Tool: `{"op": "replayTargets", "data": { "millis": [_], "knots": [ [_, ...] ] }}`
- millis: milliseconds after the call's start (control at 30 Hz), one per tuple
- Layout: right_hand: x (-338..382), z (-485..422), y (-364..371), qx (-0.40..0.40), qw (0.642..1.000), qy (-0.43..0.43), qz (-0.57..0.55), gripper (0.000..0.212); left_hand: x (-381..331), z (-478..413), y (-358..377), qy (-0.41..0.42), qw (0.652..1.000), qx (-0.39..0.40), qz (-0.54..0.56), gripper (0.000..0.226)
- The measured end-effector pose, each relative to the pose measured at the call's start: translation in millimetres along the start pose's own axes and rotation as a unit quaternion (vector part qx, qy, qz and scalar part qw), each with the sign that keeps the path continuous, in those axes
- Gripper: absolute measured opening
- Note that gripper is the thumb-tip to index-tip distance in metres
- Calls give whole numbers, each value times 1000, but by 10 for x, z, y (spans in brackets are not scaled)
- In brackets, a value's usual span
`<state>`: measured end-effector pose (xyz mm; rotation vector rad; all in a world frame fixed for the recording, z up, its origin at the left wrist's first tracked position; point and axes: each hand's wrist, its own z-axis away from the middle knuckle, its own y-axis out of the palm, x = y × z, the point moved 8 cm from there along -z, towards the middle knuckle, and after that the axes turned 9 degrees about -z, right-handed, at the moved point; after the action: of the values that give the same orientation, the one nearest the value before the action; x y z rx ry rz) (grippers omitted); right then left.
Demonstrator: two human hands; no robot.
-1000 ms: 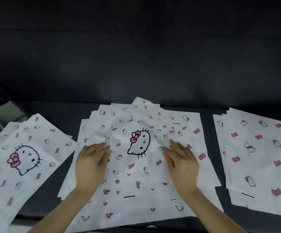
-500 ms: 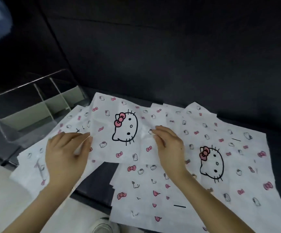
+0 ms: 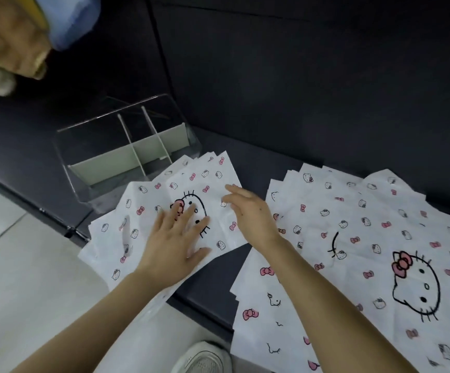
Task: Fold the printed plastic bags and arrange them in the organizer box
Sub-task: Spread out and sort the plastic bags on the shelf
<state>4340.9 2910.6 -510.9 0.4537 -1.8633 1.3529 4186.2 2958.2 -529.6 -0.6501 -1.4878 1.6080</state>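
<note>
A white plastic bag (image 3: 213, 181) printed with cat faces and pink bows lies on top of a left pile of like bags (image 3: 110, 238). My left hand (image 3: 175, 243) rests flat on it, fingers spread over the large cat face. My right hand (image 3: 248, 211) hovers at the bag's right edge, fingers apart, holding nothing. Behind the pile stands the clear organizer box (image 3: 127, 146) with upright dividers and nothing visible in its compartments. A second, larger pile of bags (image 3: 353, 251) spreads over the right of the dark table.
The dark table's front edge (image 3: 207, 297) runs diagonally, with pale floor at lower left and a white shoe (image 3: 205, 359) below. A dark wall rises behind. Blurred tan and blue objects (image 3: 16, 36) hang at the top left corner.
I lifted the top bag from the middle pile, carried it left and laid it on the left pile by the organizer box. My view has swung left. Both hands have let go.
</note>
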Motion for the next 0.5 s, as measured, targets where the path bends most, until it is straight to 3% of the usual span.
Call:
{"op": "replayTargets", "data": {
  "millis": [100, 267, 400, 500],
  "knots": [
    [-27, 93, -125, -53, 997, -38, 45, 43, -85, -76, 139, -19, 997, 67, 16, 76],
    [-217, 559, -619, -154, 975, -28, 158, 25, -302, -69, 134, -69, 995, 69, 22, 90],
    [-639, 1203, -1181, -198, 954, 37, 223, 46, -230, -92, 91, -83, 995, 49, 31, 84],
    [-1066, 1700, -1576, -196, 930, 147, 275, 77, -369, -125, -66, -56, 997, -20, 54, 68]
  ]
}}
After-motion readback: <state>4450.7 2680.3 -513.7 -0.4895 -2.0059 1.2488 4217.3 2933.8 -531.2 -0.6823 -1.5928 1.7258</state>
